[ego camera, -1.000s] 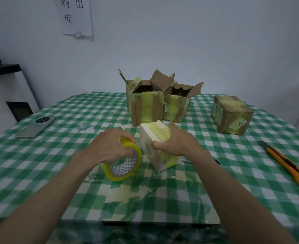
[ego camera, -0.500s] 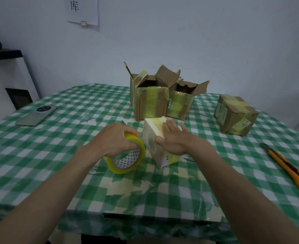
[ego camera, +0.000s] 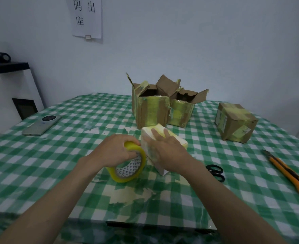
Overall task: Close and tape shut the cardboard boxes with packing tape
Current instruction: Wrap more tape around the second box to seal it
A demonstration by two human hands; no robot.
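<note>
A plain pale blue-white wall (ego camera: pixel 198 41) fills the back of the room under soft, even light. A white paper sheet with black characters (ego camera: pixel 87 16) hangs on it at upper left. At the left edge stands a white cabinet with a dark top (ego camera: pixel 9 85). In front spreads a table under a green-and-white checked cloth (ego camera: pixel 39 164).

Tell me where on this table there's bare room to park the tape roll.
Free: the checked cloth between the phone and the left hand, and the patch between the scissors and the orange knife. Crowded: around the white box and the open cardboard boxes behind it.
</note>
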